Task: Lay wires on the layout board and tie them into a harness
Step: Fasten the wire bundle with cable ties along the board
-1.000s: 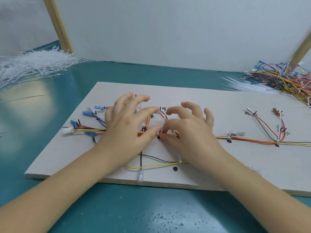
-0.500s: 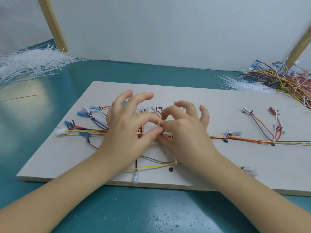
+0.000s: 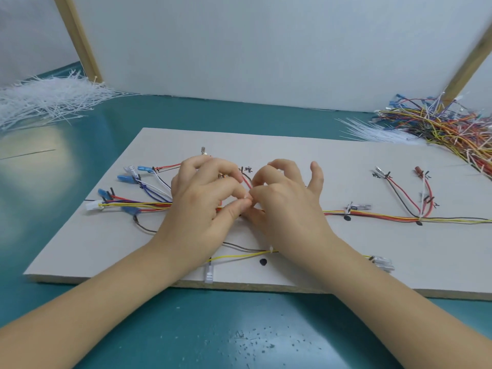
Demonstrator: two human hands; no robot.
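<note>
Left hand (image 3: 202, 206): pinching a white cable tie (image 3: 246, 197) over the wires (image 3: 372, 215)
Right hand (image 3: 285, 206): pinching the same tie
Layout board (image 3: 292, 145): on teal worktop (image 3: 186, 328)

Bare layout board (image 3: 306, 155) behind the hands; cable ties (image 3: 45, 99) and loose wires (image 3: 447, 129) crowd the far corners.

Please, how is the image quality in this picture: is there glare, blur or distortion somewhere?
Head view: a bright glare patch lies on the teal table at the left; the wooden posts lean outward and the layout board edges splay, typical wide-angle distortion; the loose wire pile at the right edge looks soft; the left hand and right hand are fairly sharp, with faint shadows beneath.
</note>
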